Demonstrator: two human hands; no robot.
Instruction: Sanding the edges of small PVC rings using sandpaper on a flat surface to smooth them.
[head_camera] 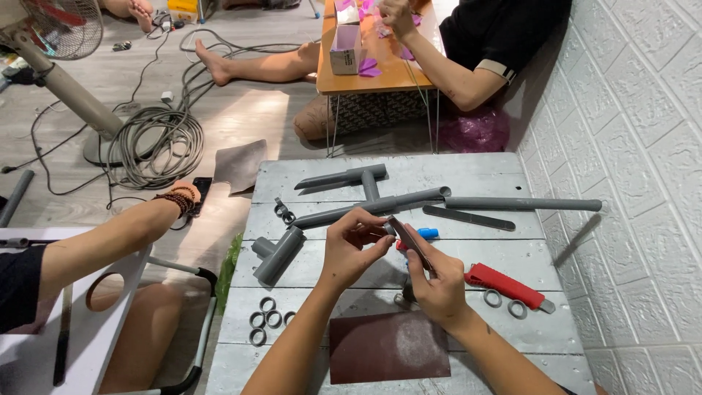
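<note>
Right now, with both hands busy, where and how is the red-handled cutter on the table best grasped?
Grip the red cutter around the middle of its red handle, coming from above. It lies flat and slanted on the grey table, beside the right hand, its darker tip pointing lower right toward a grey ring.

Both hands, left hand (355, 249) and right hand (436, 281), pinch a dark strip (409, 241) above the grey table (512, 336).

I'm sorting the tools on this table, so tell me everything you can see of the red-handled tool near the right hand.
The red-handled tool lies flat on the grey plank table, angled down to the right. It has a long red plastic-looking body and a short grey tip at its lower right end. No hand touches it; the right hand is just left of it. Two small grey rings lie close below it.
</note>
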